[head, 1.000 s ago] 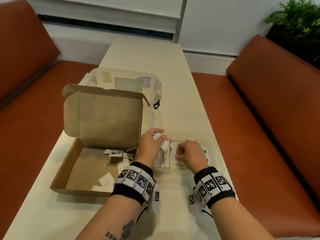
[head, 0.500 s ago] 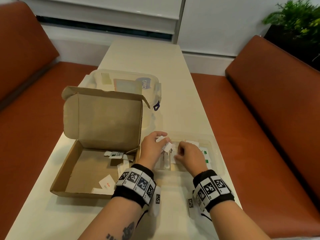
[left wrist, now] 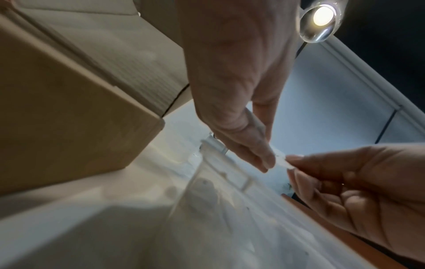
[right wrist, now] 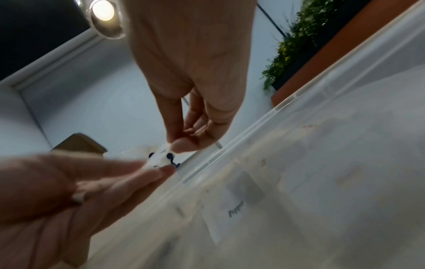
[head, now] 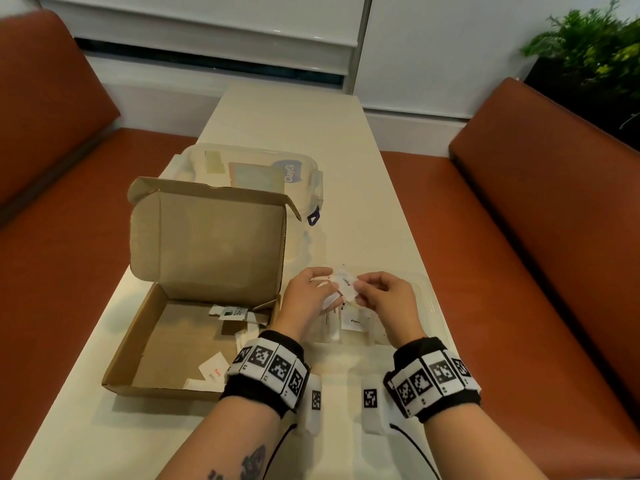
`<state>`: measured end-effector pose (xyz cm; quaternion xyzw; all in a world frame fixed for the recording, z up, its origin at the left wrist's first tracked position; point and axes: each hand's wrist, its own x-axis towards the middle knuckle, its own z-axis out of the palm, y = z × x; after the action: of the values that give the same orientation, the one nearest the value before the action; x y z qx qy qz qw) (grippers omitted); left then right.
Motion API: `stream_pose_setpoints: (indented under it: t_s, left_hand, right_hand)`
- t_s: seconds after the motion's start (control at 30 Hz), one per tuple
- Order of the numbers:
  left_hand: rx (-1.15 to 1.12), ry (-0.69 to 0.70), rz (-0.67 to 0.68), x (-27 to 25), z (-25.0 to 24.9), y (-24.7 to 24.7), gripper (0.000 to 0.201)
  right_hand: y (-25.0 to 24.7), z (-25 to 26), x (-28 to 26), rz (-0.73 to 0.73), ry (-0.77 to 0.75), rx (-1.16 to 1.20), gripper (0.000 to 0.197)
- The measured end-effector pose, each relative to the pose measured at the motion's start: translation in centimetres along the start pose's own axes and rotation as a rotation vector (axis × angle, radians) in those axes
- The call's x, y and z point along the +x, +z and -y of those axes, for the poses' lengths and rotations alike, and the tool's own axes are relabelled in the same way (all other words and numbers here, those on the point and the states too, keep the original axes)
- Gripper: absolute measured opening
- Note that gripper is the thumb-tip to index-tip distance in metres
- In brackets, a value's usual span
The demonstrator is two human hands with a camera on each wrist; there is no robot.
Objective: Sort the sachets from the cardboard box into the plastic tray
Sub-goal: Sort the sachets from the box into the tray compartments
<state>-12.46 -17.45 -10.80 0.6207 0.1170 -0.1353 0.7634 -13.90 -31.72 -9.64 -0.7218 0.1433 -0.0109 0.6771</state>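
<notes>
Ceiling lamp [left wrist: 323, 15] only wrist-side.

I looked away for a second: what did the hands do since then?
The right hand rose from the plastic tray and now pinches the sachet that the left hand holds above it; both grip it. The cardboard box and its sachets stayed put.

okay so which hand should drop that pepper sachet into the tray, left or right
Probably the right hand. It already pinches the pepper sachet and hangs directly over the plastic tray. The left hand also grips sachets, sits nearer the cardboard box, and suits fetching more.
</notes>
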Motion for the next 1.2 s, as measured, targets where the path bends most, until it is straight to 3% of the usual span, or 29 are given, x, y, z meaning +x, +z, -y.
stream_pose_setpoints:
  t_s: [0.13,0.23,0.33,0.53,0.6,0.67,0.77,0.87,0.93,1.07,1.2]
  left_hand:
    - [0.034,0.028,0.037,-0.7,-0.2,0.2,0.023]
    - [0.023,0.020,0.073,-1.1,-0.6,0.7,0.022]
    - [0.033,0.051,0.093,-1.4,-0.9,1.3,0.012]
    - [0.074,0.106,0.077,-1.6,-1.1,1.5,0.026]
    - [0.140,0.145,0.062,-1.6,-0.9,1.6,0.023]
    - [0.217,0.179,0.050,-1.5,-0.9,1.6,0.015]
    - [0.357,0.184,0.077,-1.4,-1.0,1.4,0.011]
    - [0.376,0.194,0.064,-1.4,-1.1,1.6,0.010]
    - [0.306,0.202,0.019,-1.4,-1.2,1.7,0.014]
    - [0.250,0.190,0.004,-1.6,-1.4,1.6,0.016]
    - [0.270,0.204,-0.002,-1.6,-1.3,1.4,0.010]
  right_hand:
    - [-0.1,0.4,-0.1,-0.029,0.061,0.255,0.001]
    - [0.0,0.3,-0.4,-0.013,0.090,0.304,0.005]
    - [0.0,-0.2,-0.5,0.002,0.099,0.232,0.007]
    - [-0.7,-0.6,-0.7,-0.011,0.104,0.170,0.008]
    - [-0.8,-0.3,-0.8,0.016,0.098,0.154,0.006]
    - [-0.9,0.2,-0.9,0.029,0.014,0.022,0.007]
    - [-1.2,1.4,-0.6,0.015,-0.206,-0.276,0.031]
    - [-1.4,2.4,-0.1,0.084,-0.286,-0.449,0.019]
    - [-1.7,2.5,0.2,0.073,-0.257,-0.406,0.005]
    - [-2.1,1.5,0.1,0.009,-0.187,-0.241,0.004]
    - [-2.3,1.1,-0.1,0.079,-0.175,-0.324,0.005]
